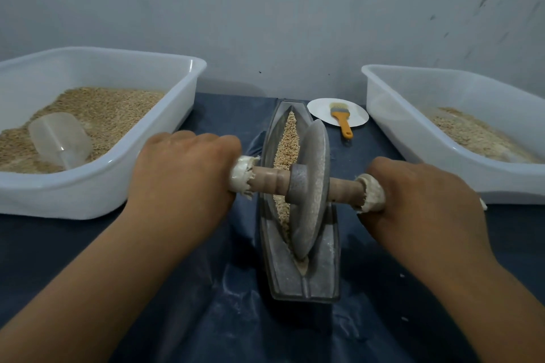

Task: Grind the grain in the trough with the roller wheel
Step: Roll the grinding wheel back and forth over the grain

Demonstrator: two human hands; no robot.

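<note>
A grey boat-shaped trough [324, 277] lies lengthwise in front of me on the dark cloth. Pale grain [287, 141] fills its groove. The grey roller wheel [312, 186] stands upright in the groove, near the trough's middle, tilted slightly to the right. A wooden axle [269, 178] runs through its hub, with white wrapping at both ends. My left hand [182, 174] grips the left end of the axle. My right hand [421, 194] grips the right end. The grain under the wheel is hidden.
A white tub [97, 186] at the left holds grain and a clear plastic scoop [60, 138]. A second white tub [413, 141] at the right holds a thinner layer of grain. Behind the trough, a white plate [320, 110] carries an orange-handled brush [342, 119]. A wall stands close behind.
</note>
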